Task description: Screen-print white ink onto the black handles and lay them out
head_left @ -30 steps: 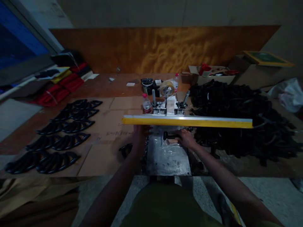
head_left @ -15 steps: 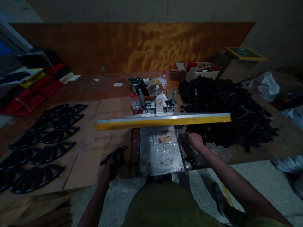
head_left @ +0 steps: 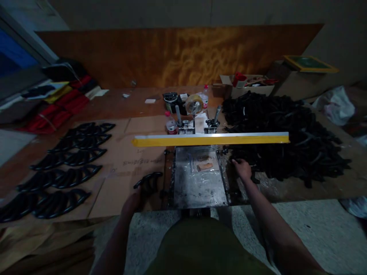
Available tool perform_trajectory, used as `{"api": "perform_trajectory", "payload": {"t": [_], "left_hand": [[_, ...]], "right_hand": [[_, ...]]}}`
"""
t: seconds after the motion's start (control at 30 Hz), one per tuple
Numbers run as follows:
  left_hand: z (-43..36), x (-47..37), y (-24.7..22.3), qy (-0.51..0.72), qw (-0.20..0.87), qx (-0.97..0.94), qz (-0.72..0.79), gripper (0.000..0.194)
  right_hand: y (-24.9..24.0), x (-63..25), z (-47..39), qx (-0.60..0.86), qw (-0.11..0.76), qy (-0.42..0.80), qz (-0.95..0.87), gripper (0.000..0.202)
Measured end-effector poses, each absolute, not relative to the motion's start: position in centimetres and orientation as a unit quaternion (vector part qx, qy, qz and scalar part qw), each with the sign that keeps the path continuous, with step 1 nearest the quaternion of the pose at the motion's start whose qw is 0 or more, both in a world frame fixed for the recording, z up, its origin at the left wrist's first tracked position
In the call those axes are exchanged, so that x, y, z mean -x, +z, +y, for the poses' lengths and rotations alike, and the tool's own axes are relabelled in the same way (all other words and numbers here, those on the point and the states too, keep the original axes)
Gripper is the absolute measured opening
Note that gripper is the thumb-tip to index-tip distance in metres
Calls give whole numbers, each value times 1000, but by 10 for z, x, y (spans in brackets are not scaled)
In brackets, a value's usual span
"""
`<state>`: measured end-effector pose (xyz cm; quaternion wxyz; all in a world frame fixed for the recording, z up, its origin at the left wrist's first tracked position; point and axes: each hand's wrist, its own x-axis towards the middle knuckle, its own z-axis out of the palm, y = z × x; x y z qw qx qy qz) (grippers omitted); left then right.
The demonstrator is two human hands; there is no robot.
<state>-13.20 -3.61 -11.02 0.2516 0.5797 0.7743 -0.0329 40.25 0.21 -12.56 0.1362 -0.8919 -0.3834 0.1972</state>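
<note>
My left hand (head_left: 134,199) is at the front of the cardboard, closed at the near-left end of a small fan of black curved handles (head_left: 149,182); its fingertips are dim. My right hand (head_left: 242,169) is low at the left edge of a heap of black curved parts (head_left: 275,137). Its fingers are drawn together, and what lies between them is too dark to make out. Between the hands lies a metal plate (head_left: 197,189) with a small tan curved piece (head_left: 205,167) under clear film. A frame with a yellow-taped edge (head_left: 212,141) is raised above the plate's far end.
Rows of black handles (head_left: 61,202) lie on the cardboard (head_left: 114,191) at left. Behind the frame stand clamps (head_left: 178,114), two red-capped bottles (head_left: 171,124), a tape roll (head_left: 194,104) and a dark tub (head_left: 171,100). An open box (head_left: 243,91) sits at back right.
The camera view has shifted, so the bench appears farther right and slightly higher. Both hands stay at nearly the same places by the black parts.
</note>
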Motion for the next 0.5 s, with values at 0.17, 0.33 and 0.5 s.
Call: {"api": "perform_trajectory", "payload": {"t": [0.17,0.33,0.5], "left_hand": [[-25,126,-96,30,234,-567,789,32],[21,58,-42,306,299,-511,746,49],[63,-14,29,486,368,-508,609,55]], "right_hand": [[-110,-371,1,825,265,170,-469,47],[-84,-314,21,543,209,195,-790,37],[-69,-281,32,506,101,94,-851,39]]}}
